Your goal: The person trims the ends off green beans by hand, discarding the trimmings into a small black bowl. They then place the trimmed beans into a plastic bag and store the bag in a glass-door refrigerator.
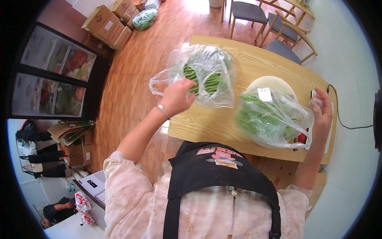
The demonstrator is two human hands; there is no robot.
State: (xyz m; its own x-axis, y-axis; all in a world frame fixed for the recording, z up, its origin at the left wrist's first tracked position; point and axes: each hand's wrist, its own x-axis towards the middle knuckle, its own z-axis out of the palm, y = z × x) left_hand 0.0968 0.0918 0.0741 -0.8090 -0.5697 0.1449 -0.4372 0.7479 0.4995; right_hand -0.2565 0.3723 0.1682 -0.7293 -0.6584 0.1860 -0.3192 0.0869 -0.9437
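A clear plastic bag of long green beans (212, 82) lies on the far left part of the wooden table (206, 125). My left hand (180, 95) is at its near left edge, fingers curled by the beans; whether it grips the film cannot be told. To the right, a clear bag of leafy green vegetables (262, 119) with a white label (264, 94) overlaps a round pale board (270, 81). My right hand (321, 110) is raised at that bag's right side, fingers bent around a bit of what looks like plastic film.
Wooden chairs with grey seats (249, 12) stand beyond the table. A black cable (343, 123) runs from its right end. Cardboard boxes (104, 27) and a glass-door fridge (53, 74) are at the left. Another person (59, 210) is at the lower left.
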